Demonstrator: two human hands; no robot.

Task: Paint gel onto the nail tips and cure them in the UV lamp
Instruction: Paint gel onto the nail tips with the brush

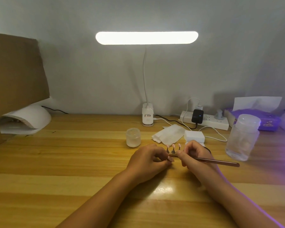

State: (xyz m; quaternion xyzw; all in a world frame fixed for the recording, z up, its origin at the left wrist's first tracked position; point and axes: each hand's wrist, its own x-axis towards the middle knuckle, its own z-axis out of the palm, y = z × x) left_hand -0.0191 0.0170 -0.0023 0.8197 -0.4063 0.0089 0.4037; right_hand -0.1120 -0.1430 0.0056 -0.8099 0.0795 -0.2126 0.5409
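My left hand [148, 159] pinches a nail tip [171, 159] at the middle of the wooden table [72, 162]. My right hand [193, 155] holds a rose-gold gel brush [220, 162], its handle pointing right and its tip meeting the nail tip. Just behind the hands, three pink nail tips on small stands [173, 148] are lined up in a row. A small frosted jar [133, 137] stands to their left. The white UV lamp [25, 119] sits at the far left by the wall, its opening facing right and forward.
A lit desk lamp [146, 37] clips on at the back centre. Folded wipes [169, 134] and a white block [194, 136] lie behind the hands. A power strip [209, 122], a purple tissue pack [253, 119] and a clear plastic bottle [243, 137] occupy the right. Brown cardboard [15, 71] stands left.
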